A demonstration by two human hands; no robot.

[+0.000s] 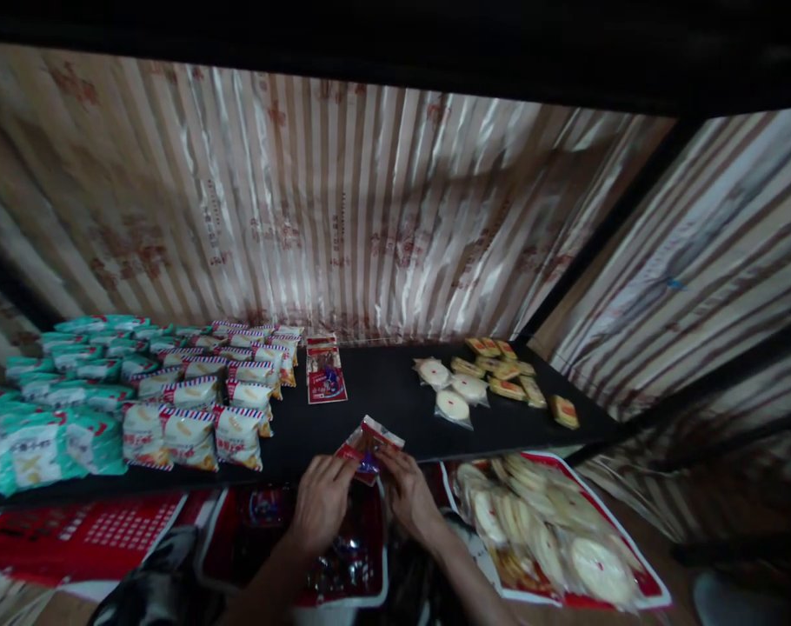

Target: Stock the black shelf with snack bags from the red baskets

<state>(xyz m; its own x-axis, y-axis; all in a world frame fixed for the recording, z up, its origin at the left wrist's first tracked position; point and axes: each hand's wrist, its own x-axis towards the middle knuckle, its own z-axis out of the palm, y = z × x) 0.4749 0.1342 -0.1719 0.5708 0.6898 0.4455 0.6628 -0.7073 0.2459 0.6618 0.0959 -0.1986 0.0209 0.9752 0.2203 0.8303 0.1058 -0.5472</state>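
Both my hands hold a small red snack packet (362,442) with a purple patch, at the front edge of the black shelf (369,365). My left hand (322,496) grips its left side, and the fingers of my right hand (407,489) press on its right side. Farther back on the shelf lies a similar red packet (326,372), flat and lengthwise. Below my hands a large red bag (383,569) with a pale border bears several shiny dark packets, partly hidden by my forearms.
Left on the shelf stand rows of white snack bags (187,426) and teal bags (36,443). To the right lie round white wrapped cakes (453,404) and yellow packets (508,389). A red-edged bag (649,587) with wrapped white discs lies below. Striped sheeting (369,217) hangs behind.
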